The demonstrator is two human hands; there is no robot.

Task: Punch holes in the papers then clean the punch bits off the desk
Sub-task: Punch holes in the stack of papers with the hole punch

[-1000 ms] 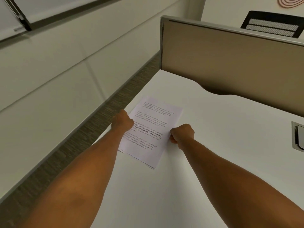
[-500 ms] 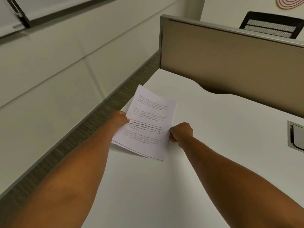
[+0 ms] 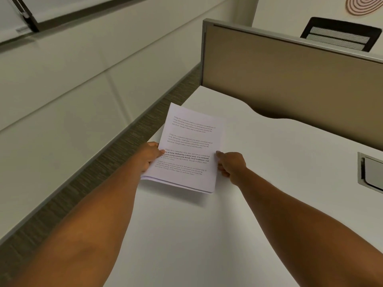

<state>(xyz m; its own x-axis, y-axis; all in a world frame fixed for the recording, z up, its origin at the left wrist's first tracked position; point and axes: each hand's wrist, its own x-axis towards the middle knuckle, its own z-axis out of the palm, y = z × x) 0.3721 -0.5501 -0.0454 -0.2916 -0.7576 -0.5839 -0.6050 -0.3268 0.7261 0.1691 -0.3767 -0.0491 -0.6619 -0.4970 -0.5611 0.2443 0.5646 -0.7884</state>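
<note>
Both bare forearms stretched forward. Left hand (image 3: 150,155) curled, thumb on top, fingers tucked under, pinching. Right hand (image 3: 231,165) loosely fisted, knuckles up, fingertips closed in a pinch.

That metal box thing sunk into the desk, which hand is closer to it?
Right. The right hand is between the papers and the box; the left hand is beyond the papers.

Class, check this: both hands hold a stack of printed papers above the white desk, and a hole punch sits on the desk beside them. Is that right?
Not quite. The head view shows no hole punch anywhere on the desk. The rest stands: the left hand and right hand hold the printed papers.
</note>
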